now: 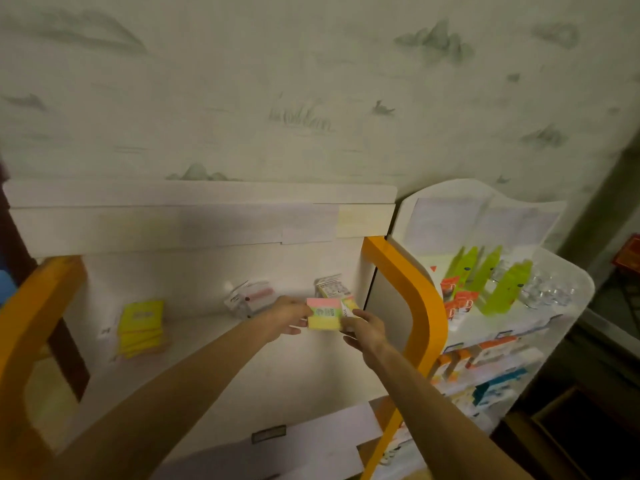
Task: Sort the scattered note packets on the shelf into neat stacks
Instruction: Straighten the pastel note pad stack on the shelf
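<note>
Hands — two: left hand (289, 318), right hand (363, 329). Striped pink-green-yellow note packet (323, 314) — one, held between them. Yellow note packet stack (140, 327) — one; packets within uncountable. Clear-wrapped packets (247, 297) on the shelf (207, 341) — blurred, count unclear.

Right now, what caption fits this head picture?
Both hands hold a pink-green-yellow note packet above the white shelf.

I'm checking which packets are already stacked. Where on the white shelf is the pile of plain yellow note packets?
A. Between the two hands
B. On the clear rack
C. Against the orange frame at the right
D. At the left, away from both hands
D: the pile of plain yellow note packets lies at the left of the white shelf, apart from the left hand and right hand, which hold a pink, green and yellow packet.
</note>
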